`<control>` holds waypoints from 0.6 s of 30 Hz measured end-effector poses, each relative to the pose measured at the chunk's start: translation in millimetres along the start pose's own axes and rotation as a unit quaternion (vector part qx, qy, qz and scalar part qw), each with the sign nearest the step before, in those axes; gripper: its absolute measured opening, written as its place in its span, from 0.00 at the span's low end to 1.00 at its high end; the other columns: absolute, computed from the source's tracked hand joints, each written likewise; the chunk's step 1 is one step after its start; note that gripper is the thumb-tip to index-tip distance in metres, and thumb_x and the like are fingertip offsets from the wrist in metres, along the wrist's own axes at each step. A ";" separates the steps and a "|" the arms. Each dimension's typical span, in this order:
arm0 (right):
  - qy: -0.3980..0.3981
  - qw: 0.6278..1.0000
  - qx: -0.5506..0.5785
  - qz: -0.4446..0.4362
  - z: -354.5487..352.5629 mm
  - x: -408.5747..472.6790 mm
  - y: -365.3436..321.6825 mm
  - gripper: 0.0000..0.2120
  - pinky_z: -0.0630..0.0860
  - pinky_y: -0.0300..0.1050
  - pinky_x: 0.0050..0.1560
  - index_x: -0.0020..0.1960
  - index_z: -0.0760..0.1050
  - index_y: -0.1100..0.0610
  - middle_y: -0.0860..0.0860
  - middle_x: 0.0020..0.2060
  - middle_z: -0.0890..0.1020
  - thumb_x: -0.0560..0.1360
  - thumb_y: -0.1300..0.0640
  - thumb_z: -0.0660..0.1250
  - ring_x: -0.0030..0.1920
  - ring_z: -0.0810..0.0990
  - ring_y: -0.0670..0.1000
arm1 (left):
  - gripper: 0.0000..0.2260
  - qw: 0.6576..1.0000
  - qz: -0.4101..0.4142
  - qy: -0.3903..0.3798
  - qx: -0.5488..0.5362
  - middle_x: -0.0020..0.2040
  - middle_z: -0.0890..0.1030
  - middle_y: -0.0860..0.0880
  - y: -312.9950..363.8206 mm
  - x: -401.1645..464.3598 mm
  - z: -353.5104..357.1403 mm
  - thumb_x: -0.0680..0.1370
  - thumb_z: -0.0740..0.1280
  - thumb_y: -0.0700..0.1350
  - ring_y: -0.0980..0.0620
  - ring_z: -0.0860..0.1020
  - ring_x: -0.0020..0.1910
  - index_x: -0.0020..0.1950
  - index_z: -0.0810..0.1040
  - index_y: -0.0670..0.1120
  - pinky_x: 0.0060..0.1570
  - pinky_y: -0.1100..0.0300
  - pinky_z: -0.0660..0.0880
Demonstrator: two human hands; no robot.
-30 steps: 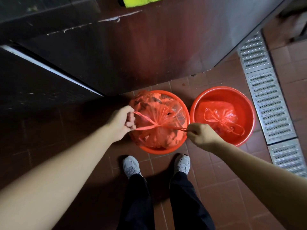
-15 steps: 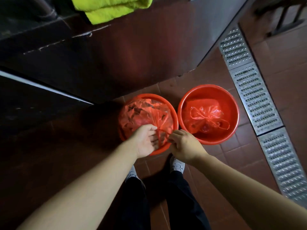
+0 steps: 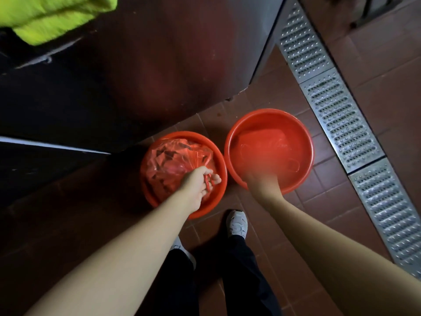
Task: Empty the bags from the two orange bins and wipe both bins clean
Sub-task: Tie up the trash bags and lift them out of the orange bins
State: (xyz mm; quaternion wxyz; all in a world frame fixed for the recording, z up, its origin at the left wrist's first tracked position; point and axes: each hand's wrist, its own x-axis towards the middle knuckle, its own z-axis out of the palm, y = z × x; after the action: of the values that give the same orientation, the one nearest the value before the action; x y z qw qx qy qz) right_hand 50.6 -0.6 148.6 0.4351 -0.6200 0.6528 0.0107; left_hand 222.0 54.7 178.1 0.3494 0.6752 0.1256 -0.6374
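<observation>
In the lower middle of the frame the left hand (image 3: 200,182) grips the knotted handles of the soft, crinkly bag (image 3: 173,165) in the left bin (image 3: 218,179), the best hold, while the right hand (image 3: 259,179), blurred beyond telling, reaches into the right bin (image 3: 305,142).

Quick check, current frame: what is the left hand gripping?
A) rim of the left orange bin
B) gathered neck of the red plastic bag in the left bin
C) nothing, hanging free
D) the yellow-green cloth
B: the left hand has its fingers curled round the knotted neck of the red translucent plastic bag that sits inside the left round orange plastic bin, not on the rim.
</observation>
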 end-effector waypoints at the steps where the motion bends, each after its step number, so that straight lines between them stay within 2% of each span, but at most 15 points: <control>1: -0.004 0.999 0.016 0.033 0.1 13.4 5.3 0.13 0.76 0.50 0.42 0.40 0.79 0.59 0.53 0.32 0.81 0.76 0.54 0.62 0.38 0.80 0.57 | 0.06 0.999 0.025 0.004 0.023 0.39 0.83 0.46 -0.6 5.9 3.7 0.77 0.61 0.40 0.48 0.82 0.44 0.44 0.77 0.45 0.44 0.62 0.72; 3: -0.017 0.995 0.063 0.079 3.1 40.6 14.4 0.13 0.79 0.54 0.48 0.45 0.82 0.59 0.56 0.37 0.84 0.76 0.56 0.60 0.41 0.82 0.60 | 0.07 0.994 0.082 0.005 0.072 0.39 0.84 0.44 -3.4 17.9 10.7 0.77 0.61 0.39 0.47 0.82 0.44 0.44 0.79 0.44 0.46 0.60 0.74; 5: -0.036 0.988 0.100 0.113 10.3 66.1 19.5 0.16 0.81 0.57 0.52 0.56 0.82 0.56 0.57 0.43 0.85 0.75 0.58 0.58 0.44 0.84 0.60 | 0.08 0.986 0.131 0.000 0.106 0.38 0.84 0.43 -8.3 30.1 16.2 0.76 0.62 0.38 0.47 0.83 0.42 0.43 0.80 0.43 0.52 0.55 0.75; 7: -0.060 0.978 0.143 0.137 21.6 86.2 21.5 0.22 0.82 0.53 0.46 0.67 0.76 0.53 0.54 0.42 0.85 0.75 0.61 0.58 0.40 0.85 0.55 | 0.09 0.980 0.154 -0.007 0.126 0.38 0.85 0.44 -13.9 40.3 19.8 0.76 0.61 0.37 0.46 0.83 0.42 0.43 0.81 0.43 0.54 0.54 0.75; 9: -0.089 0.965 0.193 0.155 33.1 99.0 19.8 0.25 0.79 0.48 0.37 0.70 0.73 0.52 0.52 0.35 0.82 0.75 0.64 0.58 0.30 0.80 0.50 | 0.09 0.980 0.163 -0.008 0.112 0.37 0.84 0.44 -19.1 48.4 21.7 0.76 0.61 0.35 0.48 0.84 0.40 0.43 0.81 0.42 0.47 0.59 0.78; 11: -0.126 0.953 0.219 0.166 44.1 109.3 18.6 0.27 0.80 0.51 0.40 0.73 0.68 0.49 0.56 0.38 0.82 0.76 0.66 0.58 0.31 0.79 0.52 | 0.09 0.981 0.166 -0.007 0.101 0.37 0.84 0.43 -22.9 54.2 21.7 0.76 0.60 0.33 0.51 0.83 0.36 0.45 0.81 0.39 0.36 0.68 0.74; 13: -0.159 0.943 0.236 0.174 54.9 116.5 18.1 0.26 0.80 0.53 0.43 0.72 0.67 0.49 0.59 0.45 0.82 0.76 0.67 0.58 0.35 0.79 0.54 | 0.09 0.981 0.166 -0.014 0.103 0.37 0.84 0.43 -25.7 58.2 19.0 0.76 0.60 0.32 0.52 0.83 0.36 0.48 0.80 0.37 0.33 0.71 0.72; 16: -0.161 0.931 0.264 0.195 62.4 118.7 17.8 0.17 0.71 0.43 0.34 0.61 0.68 0.49 0.55 0.38 0.78 0.77 0.65 0.59 0.31 0.75 0.50 | 0.10 0.979 0.173 -0.022 0.109 0.37 0.83 0.44 -25.5 60.4 12.7 0.76 0.60 0.32 0.53 0.82 0.35 0.50 0.80 0.36 0.33 0.72 0.71; 18: -0.106 0.940 0.253 0.205 61.6 117.5 18.7 0.05 0.71 0.43 0.33 0.48 0.75 0.54 0.54 0.35 0.76 0.77 0.61 0.62 0.29 0.74 0.50 | 0.09 0.980 0.175 -0.015 0.099 0.37 0.83 0.44 -21.2 57.7 7.4 0.76 0.60 0.31 0.55 0.82 0.33 0.50 0.80 0.36 0.32 0.73 0.71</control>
State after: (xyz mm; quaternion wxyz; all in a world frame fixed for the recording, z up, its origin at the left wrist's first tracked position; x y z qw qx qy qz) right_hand 86.8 -56.2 32.3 0.6325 -0.3375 0.6972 0.0003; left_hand 212.2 49.5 117.1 0.3888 0.7083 -0.0631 -0.5858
